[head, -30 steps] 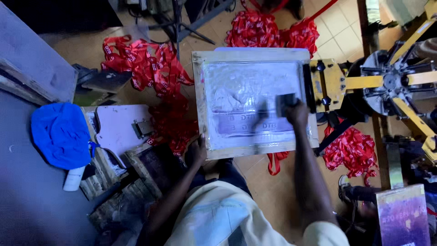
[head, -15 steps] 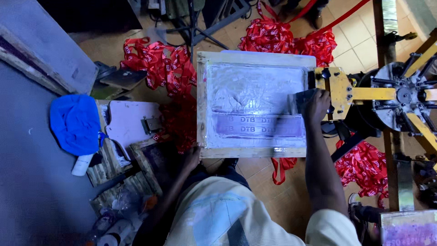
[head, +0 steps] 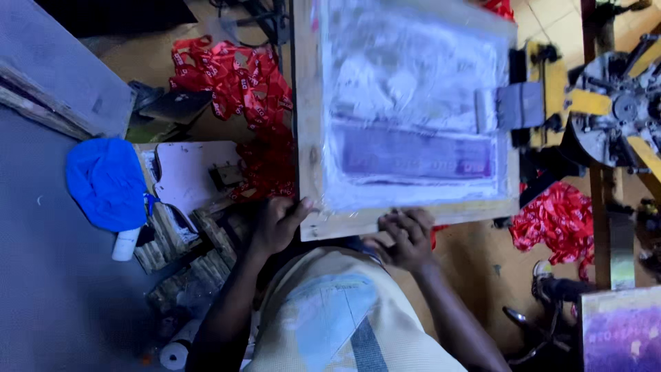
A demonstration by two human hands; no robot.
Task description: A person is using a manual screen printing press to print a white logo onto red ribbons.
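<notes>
A wooden-framed printing screen [head: 311,138] fills the upper middle of the head view, its mesh smeared with pale and purple ink. A grey squeegee [head: 513,107] rests on the mesh at the right edge. My left hand [head: 275,224] grips the frame's near left corner, thumb on top. At the near edge of the frame, my right hand [head: 405,235] is curled around the wood. A pile of red ribbons [head: 234,79] lies left of the screen.
A yellow and grey rotary press hub [head: 613,110] stands at the right. More red ribbons [head: 561,224] lie under it. A blue cloth [head: 107,182] and a white board [head: 186,176] sit on the left bench. Another inked screen [head: 620,331] is at the bottom right.
My right hand has left the squeegee and come back to the frame's near edge. The squeegee stays on the mesh. The screen now appears closer and larger in view.
</notes>
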